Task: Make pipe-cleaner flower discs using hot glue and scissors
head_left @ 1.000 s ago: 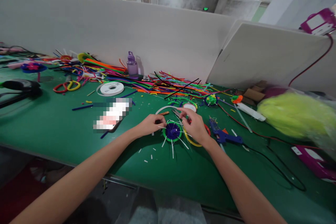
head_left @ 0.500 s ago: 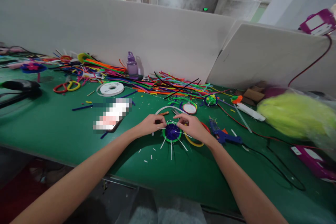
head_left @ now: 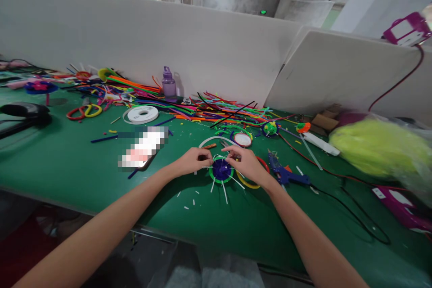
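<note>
Left hand (head_left: 193, 160) and right hand (head_left: 245, 163) pinch thin white strips at the rim of a purple disc (head_left: 221, 169) lying between them on the green table (head_left: 67, 162). A blue glue gun (head_left: 285, 172) lies just right of the right hand.

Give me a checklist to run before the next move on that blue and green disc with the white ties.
1. Left hand at the blue and green disc: ok.
2. Right hand at its far edge: ok.
3. Disc lying flat on the green table: ok.
4. White ties sticking out around it: ok.
5. Glue gun clear of both hands: ok.
6. What the fingertips pinch: cannot tell.
</note>
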A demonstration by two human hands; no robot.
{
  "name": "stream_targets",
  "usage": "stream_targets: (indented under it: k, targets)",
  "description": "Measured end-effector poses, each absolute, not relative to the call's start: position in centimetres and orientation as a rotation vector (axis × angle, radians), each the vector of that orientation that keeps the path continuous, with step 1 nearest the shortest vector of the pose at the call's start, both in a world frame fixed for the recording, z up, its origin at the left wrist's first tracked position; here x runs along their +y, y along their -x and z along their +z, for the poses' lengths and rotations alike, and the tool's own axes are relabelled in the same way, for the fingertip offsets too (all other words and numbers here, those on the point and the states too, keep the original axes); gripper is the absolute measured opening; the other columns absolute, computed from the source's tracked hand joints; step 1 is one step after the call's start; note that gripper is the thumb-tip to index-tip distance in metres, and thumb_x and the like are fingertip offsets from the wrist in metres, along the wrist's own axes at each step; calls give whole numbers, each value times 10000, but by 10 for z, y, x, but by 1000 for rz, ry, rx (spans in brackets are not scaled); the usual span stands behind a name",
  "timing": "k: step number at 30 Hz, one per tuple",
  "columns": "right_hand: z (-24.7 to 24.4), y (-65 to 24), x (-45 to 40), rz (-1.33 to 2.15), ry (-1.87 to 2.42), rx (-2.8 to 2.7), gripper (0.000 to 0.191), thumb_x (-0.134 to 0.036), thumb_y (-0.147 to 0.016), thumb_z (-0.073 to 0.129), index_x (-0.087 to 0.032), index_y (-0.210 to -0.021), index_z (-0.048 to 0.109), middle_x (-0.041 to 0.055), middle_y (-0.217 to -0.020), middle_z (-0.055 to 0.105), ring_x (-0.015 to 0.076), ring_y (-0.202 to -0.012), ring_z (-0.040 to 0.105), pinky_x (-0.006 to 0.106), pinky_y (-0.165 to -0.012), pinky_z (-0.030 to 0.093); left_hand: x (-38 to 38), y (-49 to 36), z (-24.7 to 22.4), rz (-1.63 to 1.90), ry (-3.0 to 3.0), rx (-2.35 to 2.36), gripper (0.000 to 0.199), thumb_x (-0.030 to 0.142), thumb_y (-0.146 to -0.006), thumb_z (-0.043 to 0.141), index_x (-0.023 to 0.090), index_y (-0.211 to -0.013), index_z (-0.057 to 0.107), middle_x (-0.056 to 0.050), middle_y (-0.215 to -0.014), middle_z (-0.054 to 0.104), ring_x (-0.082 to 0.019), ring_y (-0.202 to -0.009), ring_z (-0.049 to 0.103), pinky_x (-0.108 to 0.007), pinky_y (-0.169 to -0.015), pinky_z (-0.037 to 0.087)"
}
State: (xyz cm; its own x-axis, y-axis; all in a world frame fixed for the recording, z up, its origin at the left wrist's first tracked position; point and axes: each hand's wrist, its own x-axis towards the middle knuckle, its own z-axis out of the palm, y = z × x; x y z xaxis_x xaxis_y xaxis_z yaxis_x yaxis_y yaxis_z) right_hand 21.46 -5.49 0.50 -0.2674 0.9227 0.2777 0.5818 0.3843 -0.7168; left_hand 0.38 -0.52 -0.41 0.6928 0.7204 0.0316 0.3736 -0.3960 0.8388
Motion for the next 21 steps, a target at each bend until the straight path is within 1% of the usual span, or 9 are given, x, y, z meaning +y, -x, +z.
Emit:
stream_targets:
  k: [4, 6, 9, 11, 13, 14, 17, 19, 21]
  targets:
    - [28, -234, -58, 443, 1354, -2009, 232, -226, -785, 553, -203, -999, 642, 18, -773, 667, 149, -670, 599, 276, -626, 458, -4, -3, -8, 505, -2020, 832, 180, 288, -759, 526, 129, -702, 588, 6, -630, 526, -89, -568, 427, -208, -546, 323]
    - [44, -252, -63, 324, 1416, -1957, 256, -260, -797, 546, -209, -1031, 636, 31, -829, 680, 165, -712, 616, 281, -632, 461, -4, -2, -8, 513, -2025, 822, 190, 292, -768, 521, 127, -699, 586, 2, -639, 529, -92, -577, 431, -210, -552, 327]
    - [62, -288, -72, 165, 1564, -1877, 280, -310, -801, 533, -228, -1049, 634, 37, -871, 685, 192, -761, 627, 288, -623, 465, -6, -1, -6, 514, -2036, 822, 199, 294, -777, 515, 126, -694, 580, 6, -629, 513, -92, -576, 417, -208, -548, 317]
    - [64, -315, -79, 107, 1696, -1863, 299, -328, -798, 518, -236, -1060, 628, 35, -873, 689, 207, -770, 632, 311, -655, 474, -6, -1, -5, 511, -2036, 829, 193, 291, -775, 518, 125, -694, 577, 9, -628, 507, -91, -579, 412, -205, -546, 311]
    - [58, -342, -87, 135, 1850, -1924, 319, -331, -797, 489, -232, -1065, 630, 45, -886, 696, 225, -782, 641, 345, -703, 483, -7, -1, -4, 504, -2025, 835, 194, 294, -774, 518, 125, -695, 573, 10, -627, 505, -92, -581, 415, -202, -544, 308]
    - [53, -354, -91, 180, 1925, -1976, 332, -324, -787, 482, -230, -1067, 635, 54, -926, 696, 240, -811, 644, 364, -724, 487, -7, -1, -3, 501, -2017, 838, 197, 298, -773, 519, 125, -694, 571, 10, -626, 503, -93, -581, 417, -202, -543, 308]
    - [35, -383, -103, 297, 2066, -2112, 380, -273, -691, 543, -195, -1042, 664, 94, -1098, 657, 302, -1017, 596, 425, -871, 455, -6, -3, -3, 497, -1998, 845, 201, 303, -769, 521, 125, -686, 565, 8, -622, 502, -97, -582, 421, -205, -551, 313]
    - [25, -393, -108, 401, 2079, -2187, 432, -263, -635, 587, -189, -1055, 662, 103, -1151, 631, 312, -1085, 559, 441, -936, 417, -6, -3, -2, 501, -1999, 849, 199, 300, -765, 526, 125, -679, 564, 4, -626, 508, -101, -590, 427, -209, -563, 320]
    - [17, -397, -110, 493, 2065, -2213, 488, -266, -616, 608, -197, -1098, 638, 101, -1186, 610, 304, -1110, 543, 437, -958, 402, -6, -4, -1, 503, -2000, 856, 198, 301, -760, 532, 125, -674, 563, 1, -628, 513, -103, -594, 431, -211, -566, 321]
